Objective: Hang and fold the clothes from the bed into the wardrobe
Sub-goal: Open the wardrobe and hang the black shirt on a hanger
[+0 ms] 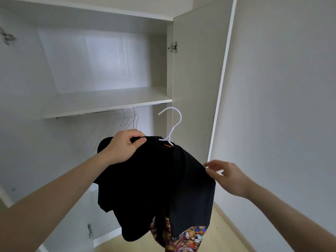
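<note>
Before the open wardrobe (109,100), the left hand (125,146) grips a black shirt (154,188) on its white hanger (171,124); the right hand (227,176), fingers loose, touches its shoulder. Level the hook, then lift it toward the rail.

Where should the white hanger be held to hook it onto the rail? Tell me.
Grip the white hanger at its bare neck, just below the hook, coming from the right with the right hand. The black garment covers its shoulders; the left hand grips the collar.
</note>
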### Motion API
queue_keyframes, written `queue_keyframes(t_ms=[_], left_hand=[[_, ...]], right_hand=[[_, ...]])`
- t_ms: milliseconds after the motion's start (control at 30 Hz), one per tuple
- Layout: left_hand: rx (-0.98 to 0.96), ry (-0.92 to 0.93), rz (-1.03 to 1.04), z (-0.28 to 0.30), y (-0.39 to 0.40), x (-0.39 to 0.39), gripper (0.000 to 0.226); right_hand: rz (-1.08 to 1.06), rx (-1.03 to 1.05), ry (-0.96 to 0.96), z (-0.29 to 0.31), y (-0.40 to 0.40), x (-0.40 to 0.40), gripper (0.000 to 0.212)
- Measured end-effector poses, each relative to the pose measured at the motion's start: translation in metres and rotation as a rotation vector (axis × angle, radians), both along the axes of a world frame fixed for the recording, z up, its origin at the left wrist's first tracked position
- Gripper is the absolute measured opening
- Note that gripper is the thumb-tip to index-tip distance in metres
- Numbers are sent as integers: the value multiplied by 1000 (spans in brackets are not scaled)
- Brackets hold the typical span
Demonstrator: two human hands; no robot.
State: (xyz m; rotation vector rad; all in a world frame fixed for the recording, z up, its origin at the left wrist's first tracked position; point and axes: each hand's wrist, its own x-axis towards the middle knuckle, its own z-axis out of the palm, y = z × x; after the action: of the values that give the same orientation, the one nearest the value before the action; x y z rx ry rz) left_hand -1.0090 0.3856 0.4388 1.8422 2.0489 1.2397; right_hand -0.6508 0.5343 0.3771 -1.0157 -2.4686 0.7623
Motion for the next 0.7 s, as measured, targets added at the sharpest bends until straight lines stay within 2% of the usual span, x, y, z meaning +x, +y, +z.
queue_keyframes(t_ms=[67,167,267,400,533,700], left_hand=[[4,-9,-5,-3,6,-14,16],[-10,-38,0,-12,16,-35,16],[-45,-38,-2,-22,32,-58,19],[-126,64,-17,-33,60,-86,20],[-236,213,-50,-48,91,-108,23],[-284,177,-86,-53,125,-146,22]], right_hand=[[28,-15,-30,-9,1,-11,18],[92,-63,36,-18,-1,-34,35],[172,-201,143,-23,-4,-65,45],[40,-325,341,-32,1,-104,42],[-10,-355,383,-41,6,-143,42],[-130,-334,424,-54,18,-176,35]])
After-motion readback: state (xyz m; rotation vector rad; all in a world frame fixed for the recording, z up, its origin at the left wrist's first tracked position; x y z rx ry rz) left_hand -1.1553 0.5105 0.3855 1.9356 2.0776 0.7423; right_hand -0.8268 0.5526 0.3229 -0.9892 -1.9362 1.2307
